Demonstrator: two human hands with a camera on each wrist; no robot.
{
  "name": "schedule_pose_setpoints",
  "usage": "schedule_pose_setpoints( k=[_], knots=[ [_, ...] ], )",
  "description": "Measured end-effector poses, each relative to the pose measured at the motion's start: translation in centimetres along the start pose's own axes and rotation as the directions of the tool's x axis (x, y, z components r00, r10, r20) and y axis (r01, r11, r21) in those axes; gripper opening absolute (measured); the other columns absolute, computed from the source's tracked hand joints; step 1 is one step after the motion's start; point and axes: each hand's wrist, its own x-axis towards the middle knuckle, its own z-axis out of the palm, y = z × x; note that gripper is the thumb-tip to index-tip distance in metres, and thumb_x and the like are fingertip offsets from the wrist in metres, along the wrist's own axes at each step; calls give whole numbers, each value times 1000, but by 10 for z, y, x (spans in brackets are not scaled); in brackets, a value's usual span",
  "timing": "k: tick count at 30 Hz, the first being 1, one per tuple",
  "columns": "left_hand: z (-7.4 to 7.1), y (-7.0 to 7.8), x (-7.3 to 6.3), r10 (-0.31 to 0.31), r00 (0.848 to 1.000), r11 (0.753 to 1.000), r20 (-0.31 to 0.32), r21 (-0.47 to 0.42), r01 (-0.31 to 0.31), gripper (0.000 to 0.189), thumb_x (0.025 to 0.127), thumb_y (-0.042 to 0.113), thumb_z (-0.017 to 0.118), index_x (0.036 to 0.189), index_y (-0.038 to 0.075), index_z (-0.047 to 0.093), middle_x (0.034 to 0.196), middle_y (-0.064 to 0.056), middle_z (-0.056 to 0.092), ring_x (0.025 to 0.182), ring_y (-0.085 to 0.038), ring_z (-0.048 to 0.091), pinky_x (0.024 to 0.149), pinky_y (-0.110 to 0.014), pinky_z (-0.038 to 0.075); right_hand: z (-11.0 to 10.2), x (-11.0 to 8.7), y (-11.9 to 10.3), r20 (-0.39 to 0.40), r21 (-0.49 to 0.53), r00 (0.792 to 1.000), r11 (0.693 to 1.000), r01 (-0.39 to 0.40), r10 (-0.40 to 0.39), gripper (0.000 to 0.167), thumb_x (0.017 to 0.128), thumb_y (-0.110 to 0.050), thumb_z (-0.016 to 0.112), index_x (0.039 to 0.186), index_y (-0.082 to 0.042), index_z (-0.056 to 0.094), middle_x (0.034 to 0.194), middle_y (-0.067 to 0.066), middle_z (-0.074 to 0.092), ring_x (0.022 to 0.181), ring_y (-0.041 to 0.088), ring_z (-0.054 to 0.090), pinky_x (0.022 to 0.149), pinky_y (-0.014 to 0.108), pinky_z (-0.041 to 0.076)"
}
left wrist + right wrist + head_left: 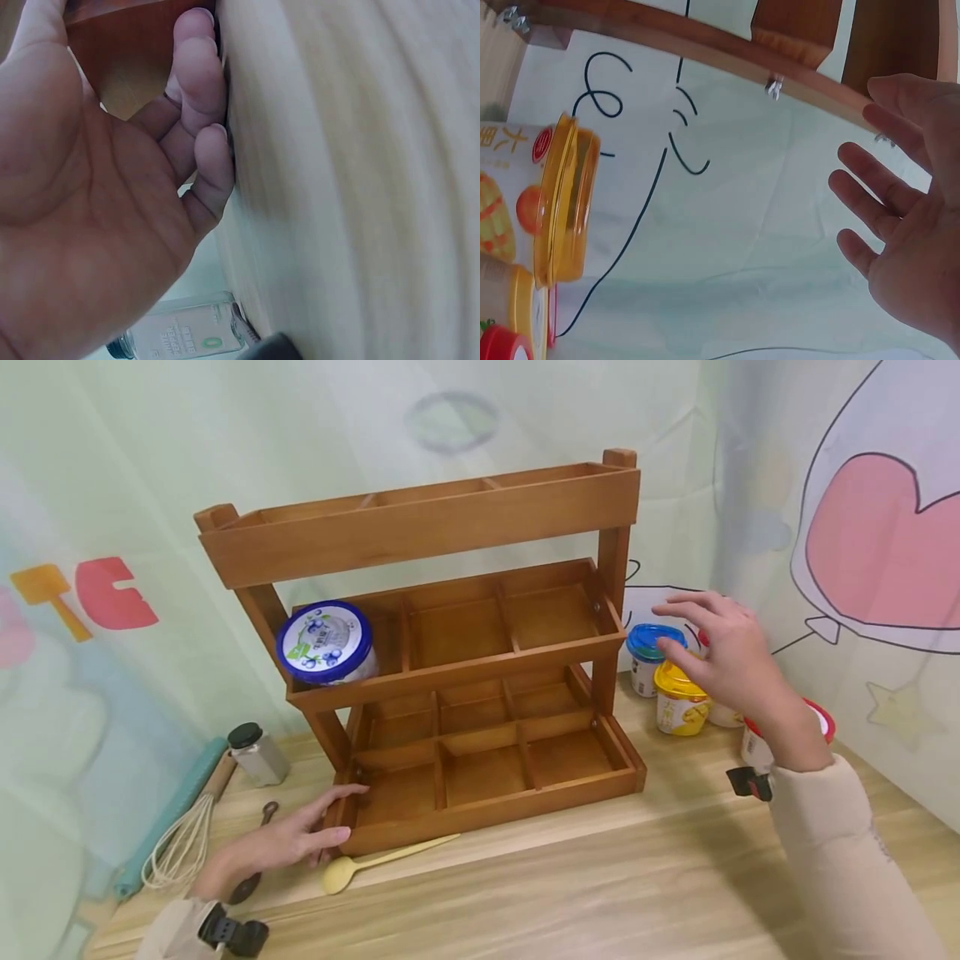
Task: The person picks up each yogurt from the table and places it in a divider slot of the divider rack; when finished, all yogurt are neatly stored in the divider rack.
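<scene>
A wooden tiered rack [420,547] with divided compartments stands on the table. My left hand [288,835] rests at its lower left corner, index fingertip over the side wall and thumb by the front corner. In the left wrist view, the other fingers [202,82] bend loosely near the tabletop. My right hand [731,647] is raised beside the rack's right end, fingers spread and holding nothing. Under it stand a blue-lidded cup [645,672], a yellow-lidded cup [681,714] and a red-lidded tub [753,745]. A blue-lidded tub [326,643] sits in the middle tier's left compartment.
A pale yellow spoon [341,875] lies along the rack's front edge. Left of the rack are a glass jar [262,760] with a dark lid, a whisk [183,843], a teal roll-like object [168,818] and a dark spoon [246,889]. A printed curtain [480,410] hangs behind.
</scene>
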Motion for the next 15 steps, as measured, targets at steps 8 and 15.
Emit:
schedule_pose_setpoints(
  k=[8, 15],
  knots=[
    [1, 0, -1, 20, 1000, 1000, -1, 11, -20, 58, 108, 18, 45, 158, 11, 18, 88, -12, 59, 64, -18, 59, 58, -34, 52, -5, -3, 13, 62, -15, 997, 999, -40, 41, 39, 92, -14, 73, 130, -9, 64, 134, 19, 56, 122, 45, 46, 95, 66, 40],
    [0, 1, -3, 25, 1000, 999, -8, 34, -25, 57, 108, 18, 45, 158, 12, 19, 85, -11, 61, 65, -19, 60, 59, -34, 53, -9, -3, 22, 147, -28, 987, 998, -54, 57, 38, 93, -17, 73, 129, -7, 63, 136, 20, 54, 125, 45, 46, 97, 68, 40]
  ],
)
